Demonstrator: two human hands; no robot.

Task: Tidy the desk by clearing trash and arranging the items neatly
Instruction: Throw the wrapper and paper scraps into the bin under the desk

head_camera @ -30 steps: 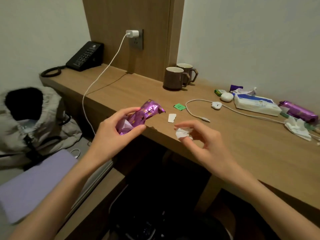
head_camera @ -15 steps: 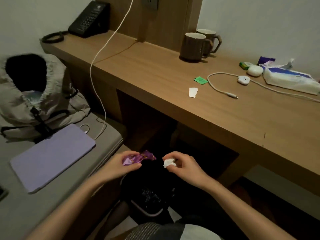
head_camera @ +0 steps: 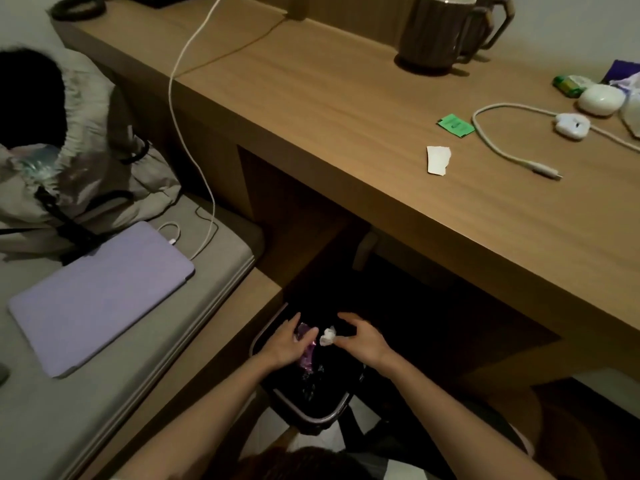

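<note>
Pinching purple wrapper [head_camera: 307, 344] and tissue wad [head_camera: 327, 336], both grips hover over bin [head_camera: 304, 408] (under desk [head_camera: 346, 109]).

Both hands are down over the black-lined trash bin [head_camera: 304, 407] at about 6 o'clock. The left hand [head_camera: 285, 344] has the purple wrapper [head_camera: 307, 344] and the right hand [head_camera: 360, 341] pinches a crumpled white tissue [head_camera: 327, 336]. Up on the surface [head_camera: 346, 109] around 1 o'clock sit a torn white scrap [head_camera: 438, 160], a green packet [head_camera: 455, 124] and a brown mug [head_camera: 436, 29].
</note>
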